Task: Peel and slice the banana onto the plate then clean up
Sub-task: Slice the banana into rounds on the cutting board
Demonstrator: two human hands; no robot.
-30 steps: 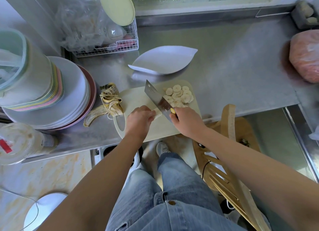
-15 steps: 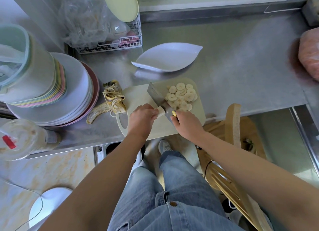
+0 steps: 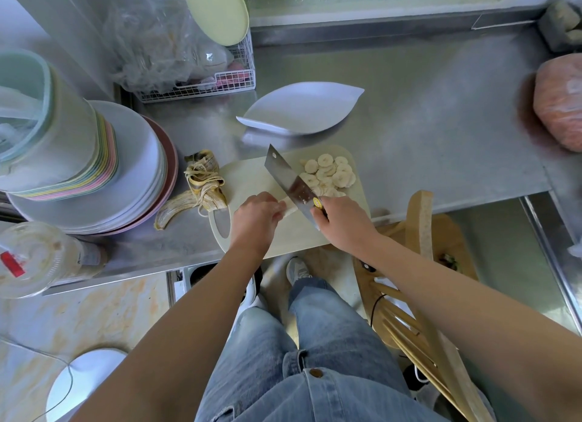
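1. Left grip (image 3: 253,215) curled over the short pale stub of peeled banana (image 3: 289,208), holding it on the cream plastic cutting board (image 3: 248,177). Fingertips are hidden, so the hold is probably a pinch.
2. Right grip (image 3: 341,221) clenched round the handle of the steel cleaver (image 3: 288,179). The blade runs up and left from it and crosses the stub's right end, just right of the left grip.
3. Pile of round banana slices (image 3: 330,174) on the board, just beyond the right grip.
4. White leaf-shaped plate (image 3: 299,109) on the steel bench (image 3: 425,122), beyond both grips, off the board.
5. Yellow-brown banana peel (image 3: 201,188) on the bench, left of the left grip, beside the board's edge.
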